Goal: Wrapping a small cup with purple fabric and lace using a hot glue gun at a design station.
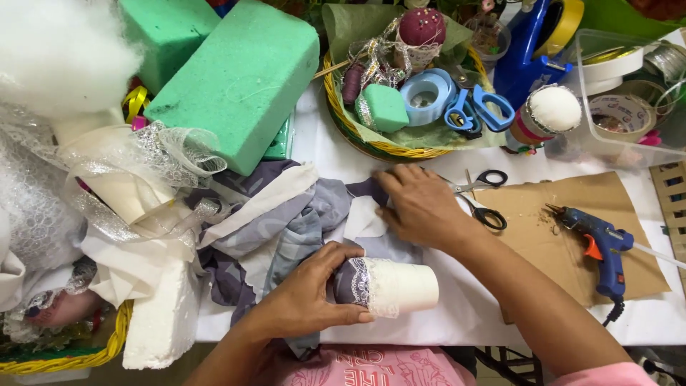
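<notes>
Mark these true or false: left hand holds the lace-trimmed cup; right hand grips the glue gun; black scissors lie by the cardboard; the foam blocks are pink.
1. The left hand holds the lace-trimmed cup: true.
2. The right hand grips the glue gun: false; it rests on the grey fabric, and the gun lies on the cardboard.
3. Black scissors lie by the cardboard: true.
4. The foam blocks are pink: false; they are green.
</notes>
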